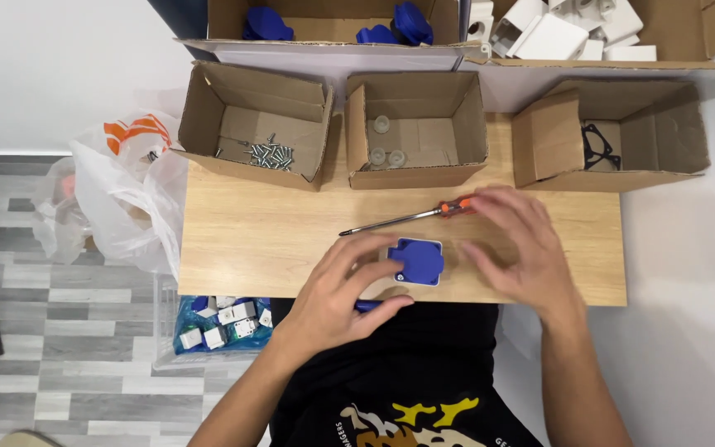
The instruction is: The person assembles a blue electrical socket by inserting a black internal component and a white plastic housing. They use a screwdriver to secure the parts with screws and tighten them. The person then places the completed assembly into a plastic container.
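Blue square plastic socket cover [417,261] lay on the wooden table [233,248], left hand [337,290] fingers loosely touching it, right hand [515,248] spread open beside the orange-handled screwdriver [407,217].

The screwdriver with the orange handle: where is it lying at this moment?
In the head view the screwdriver lies on the wooden table, just above the blue socket, its handle under the right hand.

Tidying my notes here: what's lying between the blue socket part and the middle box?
In the head view, a screwdriver lies on bare table between the blue part and middle box.
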